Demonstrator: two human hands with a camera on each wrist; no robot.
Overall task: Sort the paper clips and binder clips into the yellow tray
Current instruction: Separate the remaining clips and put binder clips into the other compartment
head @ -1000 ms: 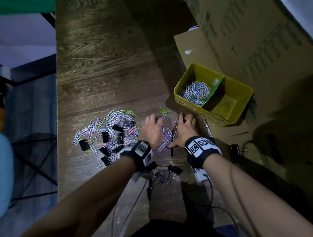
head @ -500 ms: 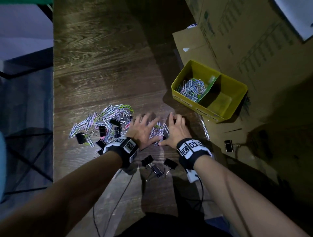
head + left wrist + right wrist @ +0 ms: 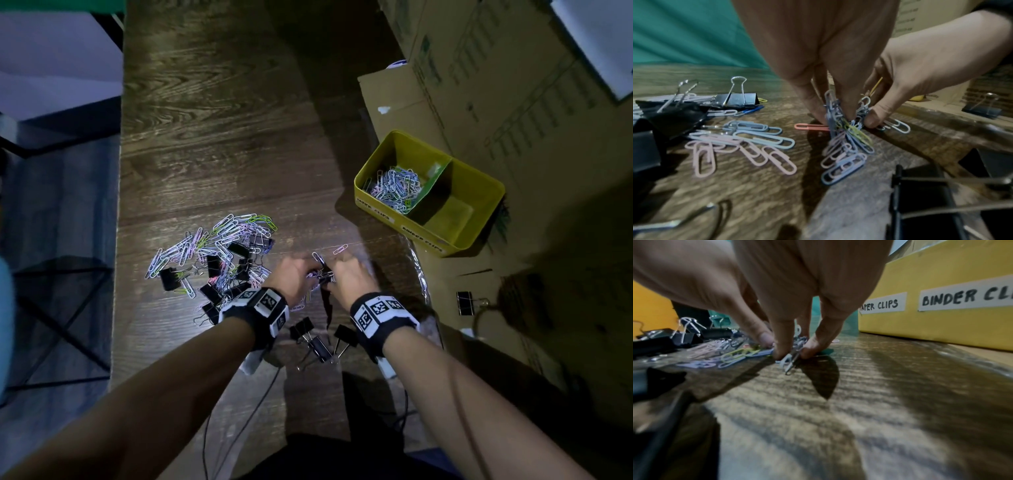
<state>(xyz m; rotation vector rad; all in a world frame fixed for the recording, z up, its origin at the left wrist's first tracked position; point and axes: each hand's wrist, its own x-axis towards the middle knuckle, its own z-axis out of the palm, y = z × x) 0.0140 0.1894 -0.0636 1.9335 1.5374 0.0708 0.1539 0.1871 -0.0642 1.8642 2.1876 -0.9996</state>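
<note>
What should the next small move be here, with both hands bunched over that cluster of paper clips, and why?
Probably lift the bunch of paper clips and carry it to the yellow tray. The left hand and right hand pinch it between them on the table. The labelled paper-clip compartment already holds clips; the binder-clip side looks empty. Lift gently: several clips dangle loose.
</note>
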